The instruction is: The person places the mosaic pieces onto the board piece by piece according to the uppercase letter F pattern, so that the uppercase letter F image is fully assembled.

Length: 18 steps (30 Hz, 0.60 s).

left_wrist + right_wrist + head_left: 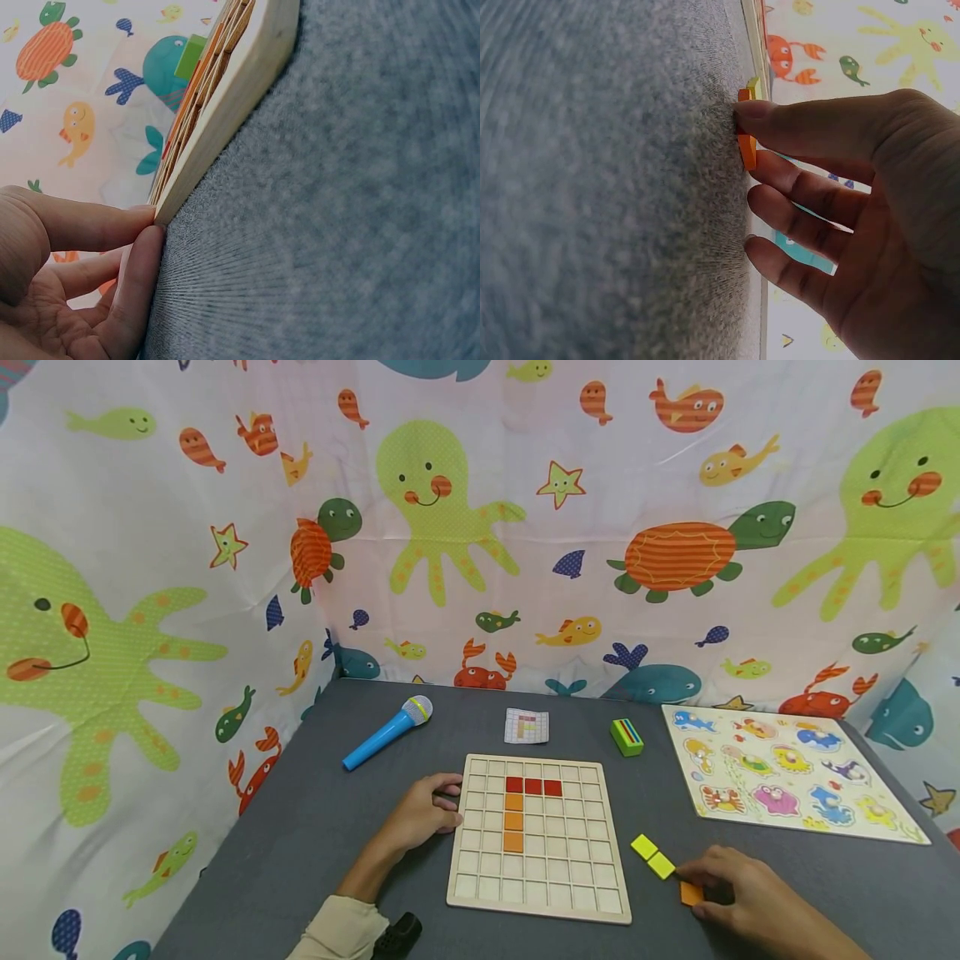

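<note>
A square wooden grid board [540,860] lies on the table, holding a row of red tiles [533,787] and a column of orange tiles [513,820] that descends from its left end. My left hand [423,814] is at the board's left side. In the left wrist view, its thumb [142,277] and index finger meet at the board's edge. Right of the board, my right hand [738,889] pinches a loose orange tile [691,893] low at the tabletop. The thumb covers part of this tile in the right wrist view. Two yellow tiles [653,857] lie just beyond the fingertips.
Behind the board lies a small printed pattern card [527,726]. A green block with coloured stripes [627,737] is to its right. Farther right lies a sea-animal puzzle board [795,777], and a blue toy microphone [386,733] rests at the back left. A printed curtain [480,568] borders the table.
</note>
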Available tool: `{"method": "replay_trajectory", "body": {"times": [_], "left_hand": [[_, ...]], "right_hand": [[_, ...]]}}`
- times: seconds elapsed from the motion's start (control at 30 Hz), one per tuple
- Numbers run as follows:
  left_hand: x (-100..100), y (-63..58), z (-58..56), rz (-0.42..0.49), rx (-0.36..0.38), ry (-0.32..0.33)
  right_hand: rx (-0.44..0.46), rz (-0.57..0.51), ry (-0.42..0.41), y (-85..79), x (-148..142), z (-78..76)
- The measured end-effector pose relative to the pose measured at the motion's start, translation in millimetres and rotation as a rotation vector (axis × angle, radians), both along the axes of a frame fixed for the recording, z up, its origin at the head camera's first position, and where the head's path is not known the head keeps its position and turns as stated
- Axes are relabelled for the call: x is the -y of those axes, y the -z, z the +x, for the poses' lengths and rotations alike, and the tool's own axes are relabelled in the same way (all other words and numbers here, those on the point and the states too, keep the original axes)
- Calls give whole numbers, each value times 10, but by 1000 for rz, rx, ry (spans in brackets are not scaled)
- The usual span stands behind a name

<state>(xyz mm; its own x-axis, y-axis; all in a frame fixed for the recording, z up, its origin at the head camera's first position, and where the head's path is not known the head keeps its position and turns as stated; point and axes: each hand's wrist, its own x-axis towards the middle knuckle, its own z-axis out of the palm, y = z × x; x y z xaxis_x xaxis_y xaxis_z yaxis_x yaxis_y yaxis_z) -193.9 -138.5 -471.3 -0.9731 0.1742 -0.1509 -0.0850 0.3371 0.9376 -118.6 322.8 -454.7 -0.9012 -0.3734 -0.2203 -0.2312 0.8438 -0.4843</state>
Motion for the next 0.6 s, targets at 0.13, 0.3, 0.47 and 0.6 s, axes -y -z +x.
{"method": "replay_trajectory", "body": {"times": [0.13,0.3,0.47,0.6], "left_hand": [[3,7,-10,-10,-2,6],[5,18,-16,-23,-3,7],[-6,21,-17,-8,-2,4],[-8,10,-3,10,1,4]], "right_hand": [[7,-1,-1,2,-1,1],[-14,-4,-4,-8,27,4],[-73,2,-3,-45,128,-9],[-138,12,-19,-74,233,-30]]}}
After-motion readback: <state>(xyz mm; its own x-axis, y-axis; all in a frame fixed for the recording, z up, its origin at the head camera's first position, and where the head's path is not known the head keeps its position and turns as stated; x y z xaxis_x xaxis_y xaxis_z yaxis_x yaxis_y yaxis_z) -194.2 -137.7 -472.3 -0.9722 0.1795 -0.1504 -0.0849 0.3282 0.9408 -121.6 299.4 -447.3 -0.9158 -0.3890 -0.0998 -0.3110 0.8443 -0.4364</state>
